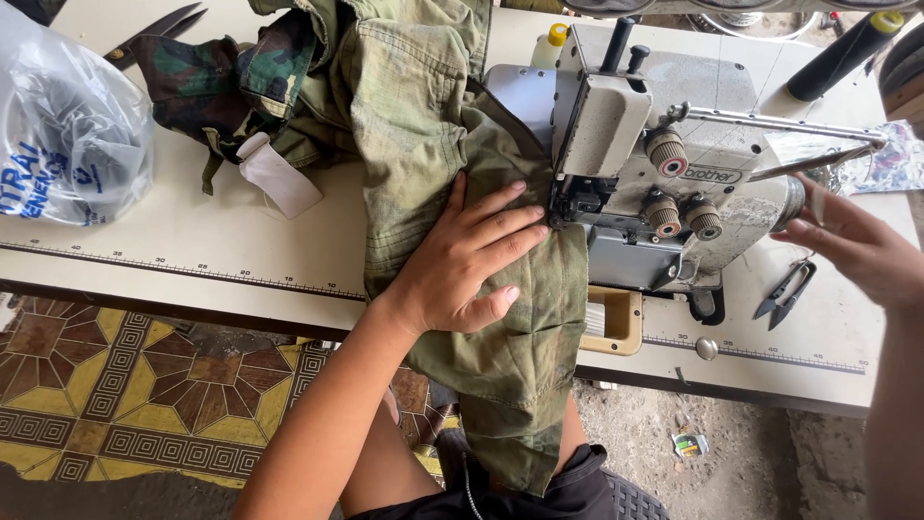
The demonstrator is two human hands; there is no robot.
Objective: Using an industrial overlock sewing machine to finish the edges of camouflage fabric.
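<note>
**Hands guiding green cloth at an overlock sewing machine**

Seen from above, the left hand (pixel 472 265) lies flat and spread wide on a piece of olive green cloth (pixel 433 144), palm down, gripping nothing. Its fingertips (pixel 535 214) point right and sit just beside the needle area of the sewing machine (pixel 664 164), nearly touching its foot. The right hand (pixel 861 252) hovers open at the far right, fingers loosely extended towards the machine's right end, holding nothing and well apart from the cloth.

The cloth lies directly under the left hand, so this hand is by far the nearer one. Its long axis runs away from the person: from a heap at the far side of the table (pixel 192 241), past the left side of the machine, over the near edge and down onto the person's lap.

The cream and grey machine stands right of centre, with three round tension dials on its front. Small thread snips (pixel 784 294) lie on the table just below the right hand. A dark thread cone (pixel 847 43) stands at the far right corner.

To the far left, a camouflage garment (pixel 221 82) with a white label touches the green heap. Dark scissors (pixel 154 34) lie beyond it. A clear plastic bag (pixel 67 135) sits at the left edge; what it holds is dark but cannot be made out. A yellow-framed opening in the table (pixel 616 323) below the machine holds something pale, unclear. Patterned floor tiles (pixel 125 385) show below
</note>
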